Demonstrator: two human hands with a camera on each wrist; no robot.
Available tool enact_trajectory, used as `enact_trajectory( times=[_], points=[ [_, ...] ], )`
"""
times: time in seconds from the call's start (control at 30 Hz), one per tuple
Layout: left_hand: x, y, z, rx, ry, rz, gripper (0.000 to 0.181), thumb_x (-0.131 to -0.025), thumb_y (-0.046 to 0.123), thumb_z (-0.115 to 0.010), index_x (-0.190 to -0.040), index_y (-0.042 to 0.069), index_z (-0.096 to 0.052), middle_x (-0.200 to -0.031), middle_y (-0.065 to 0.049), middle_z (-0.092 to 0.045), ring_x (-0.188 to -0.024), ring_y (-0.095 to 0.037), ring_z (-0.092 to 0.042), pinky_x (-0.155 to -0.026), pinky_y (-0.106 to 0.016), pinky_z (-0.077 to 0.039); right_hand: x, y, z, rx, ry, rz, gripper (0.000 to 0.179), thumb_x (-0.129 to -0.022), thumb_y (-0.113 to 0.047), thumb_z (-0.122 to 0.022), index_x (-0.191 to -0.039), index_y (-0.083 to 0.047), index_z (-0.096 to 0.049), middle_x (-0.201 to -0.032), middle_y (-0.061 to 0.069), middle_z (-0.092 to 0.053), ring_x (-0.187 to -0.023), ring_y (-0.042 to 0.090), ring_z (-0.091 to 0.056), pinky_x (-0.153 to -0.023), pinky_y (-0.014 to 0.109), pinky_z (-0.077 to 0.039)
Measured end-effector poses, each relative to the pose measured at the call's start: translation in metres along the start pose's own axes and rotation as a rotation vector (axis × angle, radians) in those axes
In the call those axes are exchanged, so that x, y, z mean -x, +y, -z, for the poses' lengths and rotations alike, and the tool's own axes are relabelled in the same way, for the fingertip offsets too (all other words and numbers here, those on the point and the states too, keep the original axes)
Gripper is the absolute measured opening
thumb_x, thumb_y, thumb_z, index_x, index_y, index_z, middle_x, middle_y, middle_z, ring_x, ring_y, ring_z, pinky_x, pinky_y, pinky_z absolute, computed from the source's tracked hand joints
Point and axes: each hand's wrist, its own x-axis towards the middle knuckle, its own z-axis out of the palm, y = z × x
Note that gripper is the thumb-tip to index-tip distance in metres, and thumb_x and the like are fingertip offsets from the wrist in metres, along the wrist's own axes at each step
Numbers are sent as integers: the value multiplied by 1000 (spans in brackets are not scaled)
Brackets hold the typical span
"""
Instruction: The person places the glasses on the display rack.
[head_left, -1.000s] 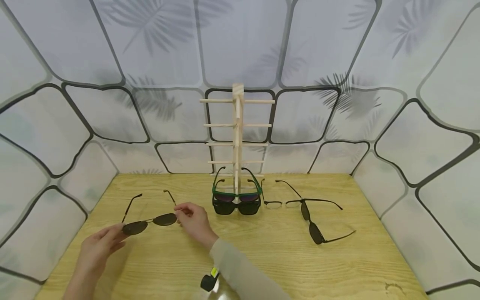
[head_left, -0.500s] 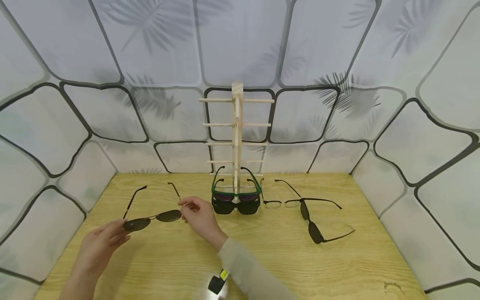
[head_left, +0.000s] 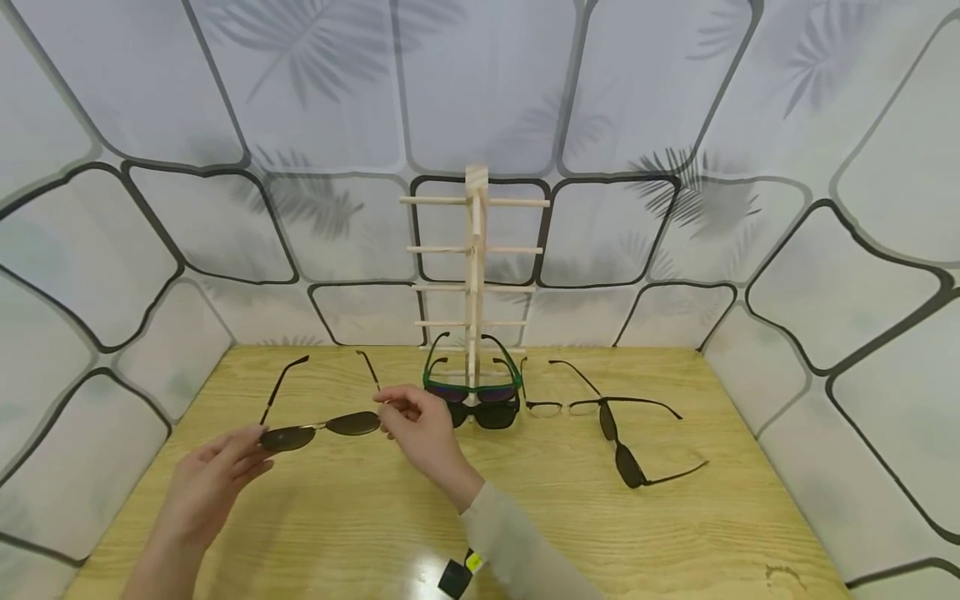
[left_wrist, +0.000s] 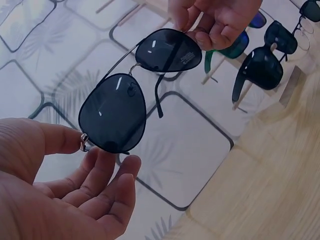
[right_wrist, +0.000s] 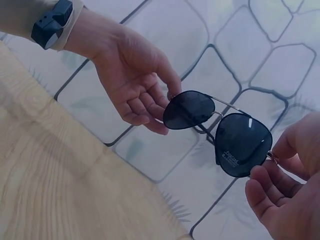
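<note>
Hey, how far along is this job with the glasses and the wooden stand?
Apparently done: the green-framed sunglasses and black sunglasses sit low on the wooden stand. In hand: aviator sunglasses, held at opposite ends by the left hand and right hand. Probably left: clear-lensed glasses and dark sunglasses lying on the table, with upper rungs bare.

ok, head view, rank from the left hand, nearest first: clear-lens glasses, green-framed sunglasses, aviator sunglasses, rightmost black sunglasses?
From the left hand:
1. Aviator sunglasses: in its grip.
2. Green-framed sunglasses: centre, low on the wooden rack.
3. Clear-lens glasses: just right of the rack.
4. Rightmost black sunglasses: farther right.
</note>
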Motion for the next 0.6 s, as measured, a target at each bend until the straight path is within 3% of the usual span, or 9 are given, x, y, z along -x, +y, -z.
enact_trajectory(
  times=[0.1,0.13,0.27,0.4,0.6],
  points=[
    [1,2,-9,0,-10,-30,30,-111,14,-55,-96,26,-79,-100,11,-79,-94,-3,-76,-83,-22,-62,3,-7,7,10,19,15,22,-103,-10,-62,-118,-5,-77,-96,24,-72,-72,16,-67,-68,25,-58],
    [2,3,-11,-7,-9,-33,30,-111,14,-56,-97,27,-79,-100,12,-78,-94,-3,-76,-83,-22,-62,4,-9,9,12,23,15,22,-102,-9,-62,-118,-5,-77,-95,24,-72,-71,10,-64,-68,25,-58],
    [2,7,-23,-36,-3,-46,26,-110,15,-58,-98,26,-78,-102,13,-77,-94,-2,-75,-84,-22,-62,8,-16,19,11,41,7,20,-102,-9,-64,-118,-5,-77,-94,24,-71,-70,5,-62,-68,22,-56],
    [2,11,-35,-70,-12,-55,22,-109,17,-60,-100,27,-78,-102,13,-77,-95,-2,-75,-84,-22,-62,11,-20,29,2,69,1,19,-102,-8,-65,-116,-3,-77,-94,25,-71,-71,6,-64,-71,28,-60],
    [2,18,-50,-124,-13,-39,14,-108,23,-63,-104,26,-76,-103,15,-76,-96,-2,-74,-86,-22,-61,16,-25,42,-47,105,-11,18,-101,-5,-67,-115,-2,-77,-96,26,-72,-74,10,-66,-71,27,-61]
  ],
)
